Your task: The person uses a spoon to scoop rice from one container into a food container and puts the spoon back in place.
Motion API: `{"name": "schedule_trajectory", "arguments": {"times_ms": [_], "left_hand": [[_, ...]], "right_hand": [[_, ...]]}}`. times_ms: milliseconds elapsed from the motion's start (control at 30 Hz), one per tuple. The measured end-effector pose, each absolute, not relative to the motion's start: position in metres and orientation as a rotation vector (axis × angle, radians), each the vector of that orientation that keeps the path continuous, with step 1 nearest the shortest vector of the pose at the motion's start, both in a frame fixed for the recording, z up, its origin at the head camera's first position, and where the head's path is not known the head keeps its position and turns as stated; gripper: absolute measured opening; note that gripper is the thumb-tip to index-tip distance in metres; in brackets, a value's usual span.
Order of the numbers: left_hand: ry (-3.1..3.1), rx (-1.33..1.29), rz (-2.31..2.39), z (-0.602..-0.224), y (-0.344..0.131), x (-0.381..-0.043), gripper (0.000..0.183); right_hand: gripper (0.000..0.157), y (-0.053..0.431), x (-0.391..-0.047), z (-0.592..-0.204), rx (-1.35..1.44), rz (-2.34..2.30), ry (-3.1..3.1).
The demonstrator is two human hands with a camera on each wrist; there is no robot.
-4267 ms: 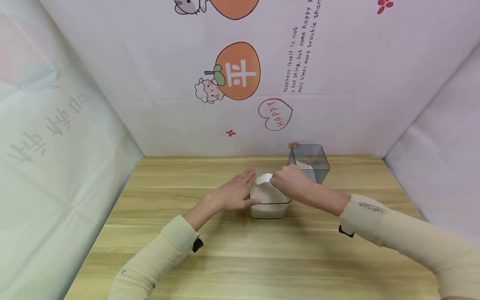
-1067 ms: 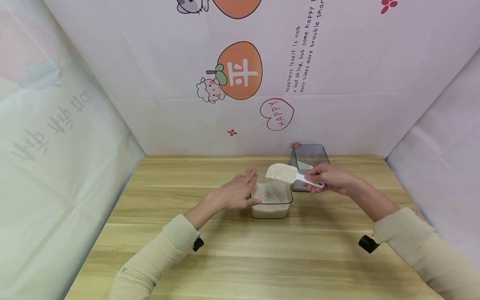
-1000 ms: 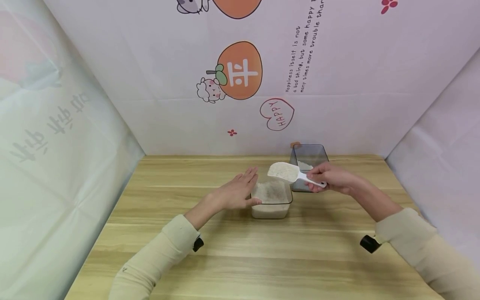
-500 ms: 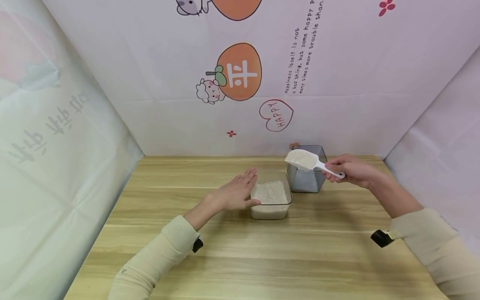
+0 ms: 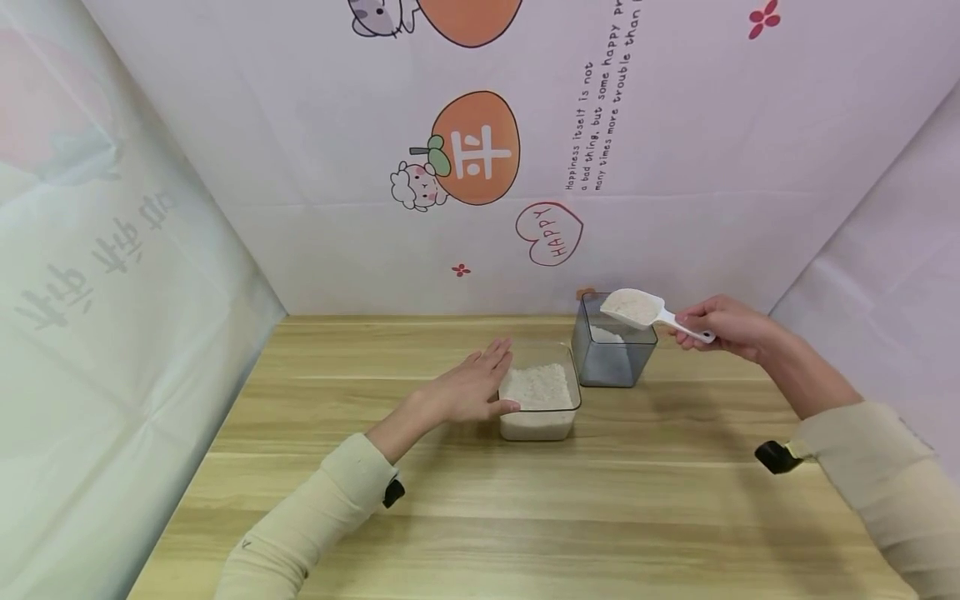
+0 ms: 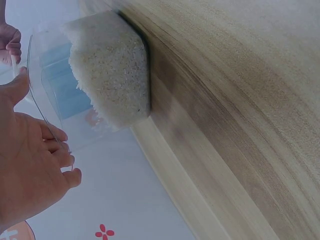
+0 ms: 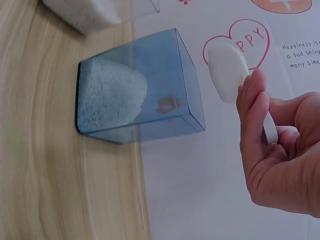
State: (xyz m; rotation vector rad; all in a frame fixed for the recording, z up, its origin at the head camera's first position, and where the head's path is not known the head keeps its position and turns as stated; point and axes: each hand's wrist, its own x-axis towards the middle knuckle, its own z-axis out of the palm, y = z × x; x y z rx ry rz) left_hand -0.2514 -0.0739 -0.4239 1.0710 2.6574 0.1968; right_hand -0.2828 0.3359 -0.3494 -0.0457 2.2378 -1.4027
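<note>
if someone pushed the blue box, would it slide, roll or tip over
The blue box would probably slide rather than roll, since its sides are flat. Its rice sits in the lower part, so a gentle push seems unlikely to tip it. Smooth, glossy walls suggest stiff plastic that may be slippery.

The head view looks forward and down from above the desk (image 5: 450, 525) and stands farthest off. Both wrist views sit close and tipped sideways: the left one faces the clear box (image 5: 536, 427), desk at frame right; the right one faces the blue box (image 7: 162, 75), desk at frame left. All three share both boxes.
</note>
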Motion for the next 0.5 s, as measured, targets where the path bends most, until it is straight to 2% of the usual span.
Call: {"name": "schedule_trajectory", "arguments": {"times_ms": [233, 500], "left_hand": [[2.662, 1.066, 0.194, -0.424, -0.074, -0.251, 0.090], [2.665, 1.065, 0.179, -0.423, -0.073, -0.250, 0.091]], "right_hand": [[0.040, 0.340, -0.291, -0.349, -0.072, -1.300, 2.335], [0.038, 0.338, -0.295, -0.347, -0.101, -1.236, 2.370]]}}
